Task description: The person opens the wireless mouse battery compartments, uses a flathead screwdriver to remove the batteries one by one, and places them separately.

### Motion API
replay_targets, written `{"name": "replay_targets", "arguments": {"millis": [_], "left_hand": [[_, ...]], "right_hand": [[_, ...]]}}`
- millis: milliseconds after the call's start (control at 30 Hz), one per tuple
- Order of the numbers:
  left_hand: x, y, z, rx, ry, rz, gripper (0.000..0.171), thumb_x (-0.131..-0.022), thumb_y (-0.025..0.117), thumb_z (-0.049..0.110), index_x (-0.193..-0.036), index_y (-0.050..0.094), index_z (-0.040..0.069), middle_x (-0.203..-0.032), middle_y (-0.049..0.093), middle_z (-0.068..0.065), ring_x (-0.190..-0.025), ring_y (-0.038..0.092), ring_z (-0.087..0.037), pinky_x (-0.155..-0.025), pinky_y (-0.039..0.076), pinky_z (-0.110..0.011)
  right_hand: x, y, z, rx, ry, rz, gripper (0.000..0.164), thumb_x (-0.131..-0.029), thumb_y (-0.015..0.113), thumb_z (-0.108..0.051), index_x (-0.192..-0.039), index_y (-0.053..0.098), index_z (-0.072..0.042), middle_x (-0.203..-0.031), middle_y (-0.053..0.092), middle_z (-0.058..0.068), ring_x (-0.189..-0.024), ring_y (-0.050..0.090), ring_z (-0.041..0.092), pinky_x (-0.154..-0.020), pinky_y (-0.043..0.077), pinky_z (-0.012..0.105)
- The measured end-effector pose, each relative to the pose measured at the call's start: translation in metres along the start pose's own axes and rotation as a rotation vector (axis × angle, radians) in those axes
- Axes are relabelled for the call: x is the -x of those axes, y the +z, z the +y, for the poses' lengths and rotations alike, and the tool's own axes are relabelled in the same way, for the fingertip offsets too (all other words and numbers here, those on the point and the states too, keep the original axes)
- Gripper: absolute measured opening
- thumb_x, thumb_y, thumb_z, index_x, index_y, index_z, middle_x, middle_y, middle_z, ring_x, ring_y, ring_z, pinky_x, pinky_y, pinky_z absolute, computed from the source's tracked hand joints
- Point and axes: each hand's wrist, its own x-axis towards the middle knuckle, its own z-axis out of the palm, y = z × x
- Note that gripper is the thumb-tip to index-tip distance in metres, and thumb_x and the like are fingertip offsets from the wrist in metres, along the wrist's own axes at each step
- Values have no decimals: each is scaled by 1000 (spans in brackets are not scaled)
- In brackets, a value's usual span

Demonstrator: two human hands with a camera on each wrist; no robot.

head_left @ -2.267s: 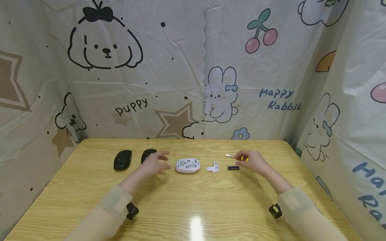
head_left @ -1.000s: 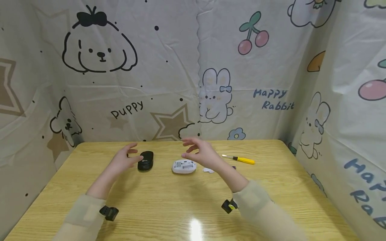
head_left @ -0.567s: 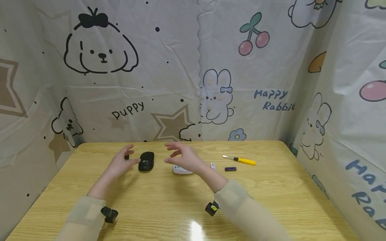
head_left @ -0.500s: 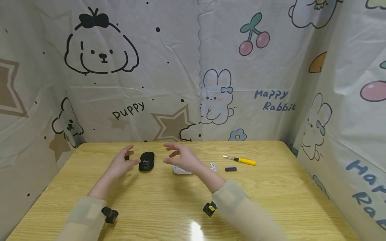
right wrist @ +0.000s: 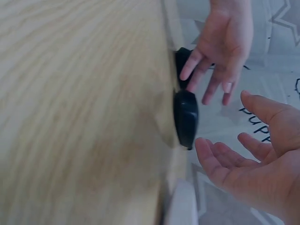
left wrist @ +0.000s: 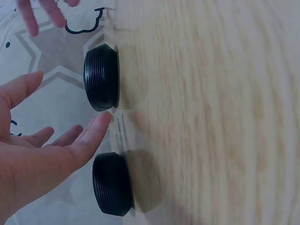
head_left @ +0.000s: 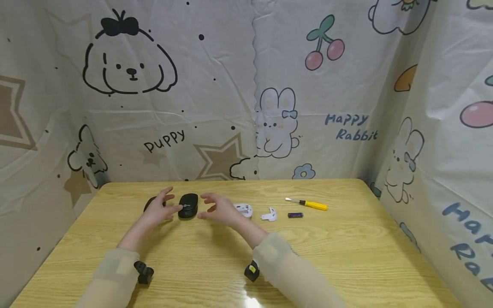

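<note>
A black computer mouse [head_left: 188, 206] lies on the wooden table between my two hands. My left hand [head_left: 155, 212] hovers at its left with fingers spread, the thumb tip close to the mouse's edge. From the other side my right hand [head_left: 221, 209] holds its fingers apart, thumb and fingertips near the mouse's right edge. Neither hand grips anything. A second black mouse [head_left: 148, 202] is partly hidden behind the left hand; the left wrist view shows it as a dark ribbed shape [left wrist: 112, 183] below the fingers. In the right wrist view the nearer mouse [right wrist: 185, 117] sits just beyond my fingertips.
A white mouse [head_left: 245, 210], upside down with its battery bay uncovered, is partly behind the right hand. Farther right lie its white cover [head_left: 270, 214], a dark purple battery [head_left: 295, 215] and a yellow-handled screwdriver [head_left: 315, 205]. A printed cloth [head_left: 215, 85] hangs behind the table.
My right hand has left the screwdriver, now lying on the table, and moved left past the white mouse to the black mouse. My left hand has moved left overall, then slightly back right.
</note>
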Motion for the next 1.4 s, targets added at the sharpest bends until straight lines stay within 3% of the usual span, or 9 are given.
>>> {"name": "replay_targets", "arguments": {"millis": [133,300,600,933,1067,1233,1400], "left_hand": [[-3,1,-3,11,-25,-36,85,-93,61,24,-152,1,10,-152,16,-27,-128,37,-48,-93,49,-49],[-5,2,-6,13,-36,-47,86,-92,61,24,-152,1,7,-151,17,-29,-127,39,-48,-93,49,-48],[-9,3,-9,68,-10,-87,86,-91,62,10,-151,1,4,-150,16,-31,-135,26,-46,-96,48,-47],[-18,6,-11,-12,-17,-67,79,-86,64,0,-148,14,-5,-145,27,-34,-127,40,-45,-85,54,-34],[-19,6,-11,-65,3,-55,73,-83,63,-4,-143,22,-12,-142,31,-35,-124,43,-46,-84,52,-29],[-18,8,-9,-122,12,-37,67,-81,63,-3,-139,32,-14,-140,35,-34,-123,45,-45,-86,49,-29],[-19,10,-9,-112,0,-28,65,-80,62,-5,-138,34,-13,-139,37,-34,-123,46,-44,-85,50,-28]], "right_hand": [[-3,8,4,-51,50,-22,62,-85,71,-22,-140,44,-10,-132,53,17,-107,62,29,-81,55,28],[-10,19,9,-58,98,-26,65,-85,71,-18,-141,41,-9,-132,53,16,-106,62,24,-81,54,28],[-20,36,15,-61,121,4,63,-82,72,-8,-139,44,-6,-127,56,16,-100,63,20,-74,53,21],[-31,44,15,17,162,37,57,-83,70,-11,-135,48,-5,-122,62,11,-106,62,21,-75,53,21],[-32,45,16,-35,183,46,53,-83,69,-7,-133,50,-2,-122,61,12,-101,63,20,-66,54,20],[-30,45,15,-99,207,45,50,-85,67,-4,-132,51,-2,-124,59,13,-83,63,14,-60,52,19],[-28,44,14,-122,209,41,49,-85,66,-3,-132,51,-2,-123,59,13,-76,60,10,-58,51,19]]}}
